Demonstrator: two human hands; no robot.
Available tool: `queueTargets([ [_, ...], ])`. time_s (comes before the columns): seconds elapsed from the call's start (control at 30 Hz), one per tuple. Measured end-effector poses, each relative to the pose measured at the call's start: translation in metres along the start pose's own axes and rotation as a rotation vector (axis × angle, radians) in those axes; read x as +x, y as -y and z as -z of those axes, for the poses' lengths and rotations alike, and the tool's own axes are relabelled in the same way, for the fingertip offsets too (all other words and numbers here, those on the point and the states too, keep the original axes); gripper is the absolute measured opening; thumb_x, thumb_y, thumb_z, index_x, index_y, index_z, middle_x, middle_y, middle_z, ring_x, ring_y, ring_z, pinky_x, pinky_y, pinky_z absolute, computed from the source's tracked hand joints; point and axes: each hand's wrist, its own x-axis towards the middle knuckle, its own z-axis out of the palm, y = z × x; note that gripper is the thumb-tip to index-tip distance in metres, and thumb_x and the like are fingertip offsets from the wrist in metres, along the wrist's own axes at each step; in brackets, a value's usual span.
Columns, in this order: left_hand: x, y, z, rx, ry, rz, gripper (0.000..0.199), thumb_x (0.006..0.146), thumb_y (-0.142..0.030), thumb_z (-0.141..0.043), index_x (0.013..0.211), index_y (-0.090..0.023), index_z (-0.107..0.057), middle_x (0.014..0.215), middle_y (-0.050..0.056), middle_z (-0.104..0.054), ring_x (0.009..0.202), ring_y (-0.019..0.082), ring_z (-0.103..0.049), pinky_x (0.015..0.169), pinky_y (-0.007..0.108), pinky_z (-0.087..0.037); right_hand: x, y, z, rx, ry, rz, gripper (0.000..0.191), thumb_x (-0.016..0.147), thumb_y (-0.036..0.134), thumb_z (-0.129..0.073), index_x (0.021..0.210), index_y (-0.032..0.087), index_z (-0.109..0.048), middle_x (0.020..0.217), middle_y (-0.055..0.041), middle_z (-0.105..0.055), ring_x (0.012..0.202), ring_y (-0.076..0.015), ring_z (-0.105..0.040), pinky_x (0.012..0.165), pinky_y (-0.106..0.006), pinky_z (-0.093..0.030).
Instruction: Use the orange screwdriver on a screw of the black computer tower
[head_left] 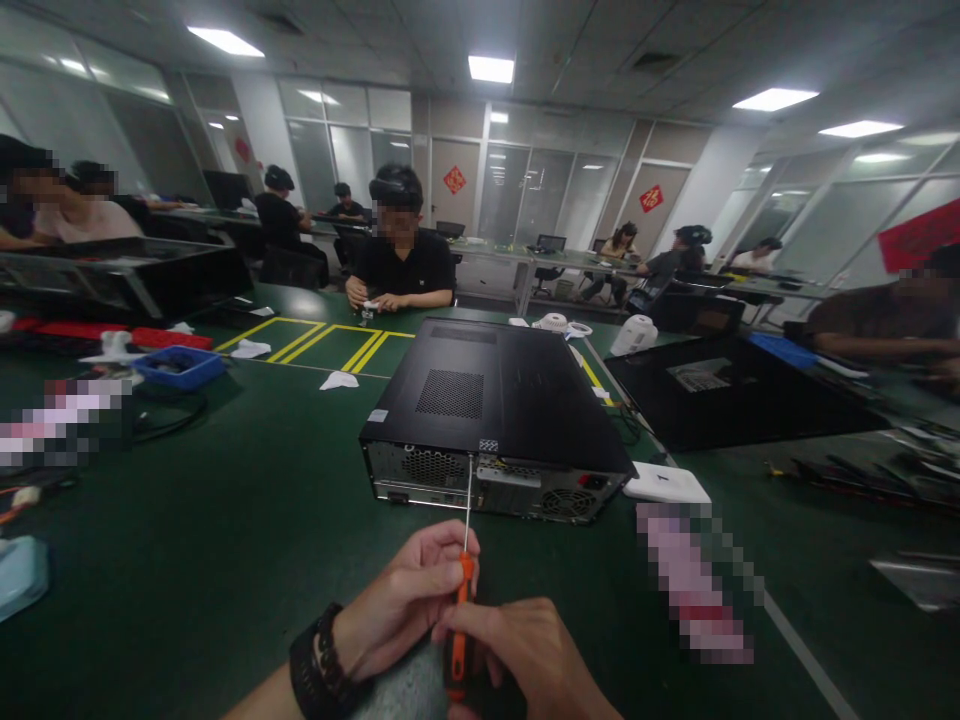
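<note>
A black desktop computer case (495, 400) lies flat on the green table (247, 540), its rear panel (487, 485) facing me. Both hands hold an orange-handled screwdriver (463, 610). My left hand (401, 600), a dark beaded bracelet on its wrist, grips the upper handle. My right hand (529, 655) wraps the lower handle. The thin metal shaft (469, 500) points up toward the case's rear top edge, its tip close to or at a screw there.
A white flat box (666, 485) sits right of the case, and another black case (720, 395) lies beyond it. A blue tray (180, 365) and cables are at the left. A person in black (401, 255) sits across the table; others work at further tables.
</note>
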Motion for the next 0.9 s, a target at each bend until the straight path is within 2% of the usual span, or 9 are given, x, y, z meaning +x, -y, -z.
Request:
queueTargets([
  [0.1,0.000,0.000,-0.002,0.013,-0.011,-0.005,0.029,0.086,-0.024,-0.080,0.107,-0.012,-0.063,0.080,0.002,-0.056,0.062,0.004,-0.055,0.056,0.013,-0.047,0.002,0.000,0.002,0.000,0.010,0.018,0.053,0.078,0.031,-0.068,0.128,0.028,-0.052,0.081,0.0065,-0.065,0.057,-0.0076,-0.053,0.058,-0.022,-0.039],
  [0.2,-0.001,0.000,-0.002,0.006,0.016,0.001,0.030,0.090,-0.026,-0.076,0.114,-0.012,-0.065,0.090,0.006,-0.061,0.069,0.007,-0.061,0.058,0.013,-0.051,0.004,0.002,0.004,-0.047,-0.037,0.059,0.047,0.079,0.029,-0.067,0.123,0.025,-0.054,0.083,0.0059,-0.065,0.060,-0.0078,-0.056,0.060,-0.022,-0.041],
  [0.27,-0.001,0.000,0.000,-0.028,0.058,0.016,0.032,0.093,-0.027,-0.070,0.121,-0.012,-0.065,0.097,0.010,-0.064,0.070,0.009,-0.064,0.054,0.015,-0.053,0.005,0.004,0.004,-0.041,-0.059,0.064,0.044,0.079,0.025,-0.066,0.121,0.025,-0.054,0.087,0.0056,-0.068,0.062,-0.0071,-0.058,0.062,-0.020,-0.043],
  [0.4,-0.001,0.001,0.006,-0.062,0.097,0.030,0.038,0.089,-0.021,-0.071,0.125,-0.012,-0.064,0.096,0.010,-0.066,0.061,0.008,-0.062,0.048,0.015,-0.053,0.002,0.007,0.004,-0.007,-0.058,0.000,0.053,0.076,0.020,-0.065,0.128,0.027,-0.054,0.091,0.0065,-0.070,0.062,-0.0058,-0.057,0.064,-0.018,-0.043],
  [0.6,-0.002,0.003,0.004,-0.039,0.068,0.015,0.033,0.091,-0.018,-0.071,0.122,-0.014,-0.063,0.096,0.008,-0.064,0.063,0.007,-0.059,0.048,0.013,-0.048,-0.001,0.010,0.005,0.000,-0.022,-0.063,0.053,0.076,0.025,-0.070,0.126,0.028,-0.053,0.095,0.0079,-0.071,0.063,-0.0074,-0.058,0.069,-0.023,-0.041],
  [0.77,-0.002,0.002,0.000,-0.025,0.029,0.000,0.033,0.089,-0.019,-0.076,0.120,-0.015,-0.064,0.090,0.002,-0.056,0.066,0.003,-0.057,0.062,0.013,-0.050,0.001,0.007,0.000,-0.029,-0.062,0.003,0.052,0.077,0.024,-0.064,0.128,0.027,-0.052,0.093,0.0062,-0.071,0.061,-0.0080,-0.054,0.061,-0.022,-0.039],
  [0.9,-0.001,0.001,0.004,-0.050,0.072,0.027,0.034,0.092,-0.024,-0.068,0.123,-0.011,-0.063,0.099,0.010,-0.063,0.066,0.008,-0.062,0.054,0.016,-0.051,0.001,0.005,-0.004,-0.010,-0.117,0.010,0.053,0.076,0.026,-0.062,0.128,0.028,-0.051,0.091,0.0066,-0.070,0.060,-0.0077,-0.056,0.060,-0.021,-0.040],
])
